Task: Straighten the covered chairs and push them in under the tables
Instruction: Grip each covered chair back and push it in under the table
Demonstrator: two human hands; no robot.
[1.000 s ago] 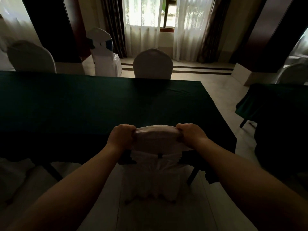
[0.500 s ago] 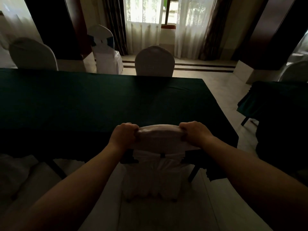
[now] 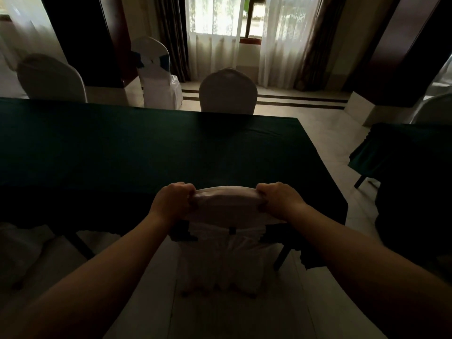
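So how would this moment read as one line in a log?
step: pushing chair in | left hand: gripping chair back | right hand: gripping chair back | chair: at green table edge

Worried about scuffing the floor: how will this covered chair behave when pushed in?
Held at its top corners by left hand and right hand, the covered chair probably slides on the smooth tile floor. Its loose cover may shift; pushed high, it might tip forward.

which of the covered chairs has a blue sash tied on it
The chair standing by the dark column, behind the table's far left side. Its white cover carries a blue band; the other covered chairs show none.
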